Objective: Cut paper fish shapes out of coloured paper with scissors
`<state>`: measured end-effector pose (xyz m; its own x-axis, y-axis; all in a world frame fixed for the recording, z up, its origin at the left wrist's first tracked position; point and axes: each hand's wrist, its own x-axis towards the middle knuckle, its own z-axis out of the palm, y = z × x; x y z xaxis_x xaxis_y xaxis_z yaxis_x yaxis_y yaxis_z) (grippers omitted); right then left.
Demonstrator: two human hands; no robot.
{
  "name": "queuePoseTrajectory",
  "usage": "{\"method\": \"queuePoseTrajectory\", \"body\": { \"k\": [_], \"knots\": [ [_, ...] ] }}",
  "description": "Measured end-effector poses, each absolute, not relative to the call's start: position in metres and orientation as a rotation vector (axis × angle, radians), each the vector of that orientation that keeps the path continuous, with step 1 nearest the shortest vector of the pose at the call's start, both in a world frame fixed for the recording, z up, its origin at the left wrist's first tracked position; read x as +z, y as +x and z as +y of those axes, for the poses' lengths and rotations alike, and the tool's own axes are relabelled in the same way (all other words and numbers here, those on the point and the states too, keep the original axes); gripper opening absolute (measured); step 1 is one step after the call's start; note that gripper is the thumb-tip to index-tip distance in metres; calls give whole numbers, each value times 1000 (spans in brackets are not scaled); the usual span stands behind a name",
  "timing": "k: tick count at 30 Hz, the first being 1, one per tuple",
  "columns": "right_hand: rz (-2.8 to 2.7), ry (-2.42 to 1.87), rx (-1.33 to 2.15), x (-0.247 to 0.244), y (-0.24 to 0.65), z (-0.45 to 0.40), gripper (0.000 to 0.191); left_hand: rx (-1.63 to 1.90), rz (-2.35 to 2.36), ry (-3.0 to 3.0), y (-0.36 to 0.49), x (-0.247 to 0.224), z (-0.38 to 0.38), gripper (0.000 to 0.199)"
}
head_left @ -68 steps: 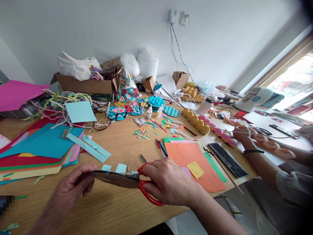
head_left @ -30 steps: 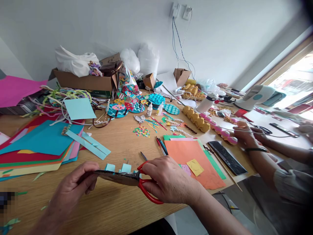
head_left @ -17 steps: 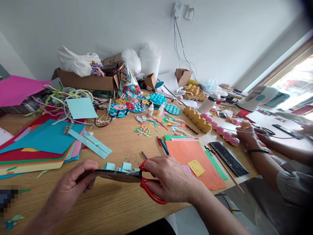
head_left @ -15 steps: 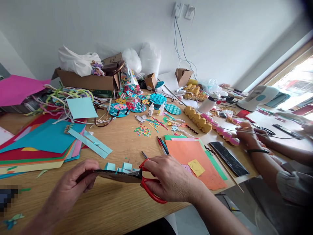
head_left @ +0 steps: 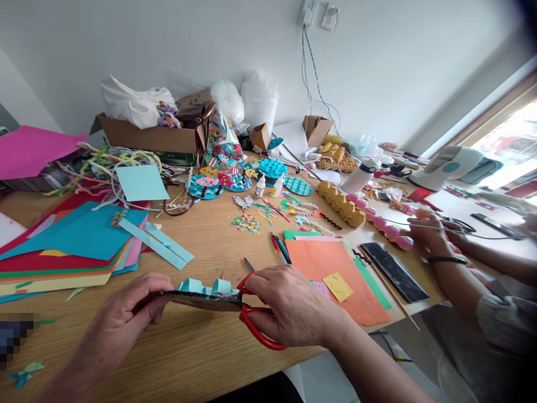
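My left hand pinches the left edge of a cardboard piece, seen nearly edge-on, between thumb and fingers. Light-blue curled paper strips stand up from its top side. My right hand is closed on red-handled scissors, fingers and thumb through the loops. The scissor blades reach left along the cardboard by the paper strips; the exact spot of the tips is hard to make out. Both hands are above the wooden table near its front edge.
Coloured paper sheets lie at left, with light-blue strips beside them. An orange sheet and a black phone-like slab lie at right. Glue bottles and blue decorated discs stand farther back. Another person's hands work at far right.
The right hand has moved the scissors very slightly, and the curled strips on the cardboard look a little shifted. The whole view has moved a little; the left hand keeps its grip.
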<state>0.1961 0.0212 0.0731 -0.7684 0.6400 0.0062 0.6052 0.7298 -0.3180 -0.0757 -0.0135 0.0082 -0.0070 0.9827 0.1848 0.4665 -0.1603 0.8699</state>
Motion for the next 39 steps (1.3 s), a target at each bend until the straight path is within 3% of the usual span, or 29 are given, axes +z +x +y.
{"method": "queuePoseTrajectory", "body": {
  "k": [24, 39],
  "knots": [
    [-2843, -1010, 309, 66, 198, 18, 14, 1114, 1416, 1926, -81, 12, -13, 12],
    [-2834, -1069, 430, 70, 196, 20, 12, 1175, 1402, 2216, -77, 26, -11, 14]
  ]
}}
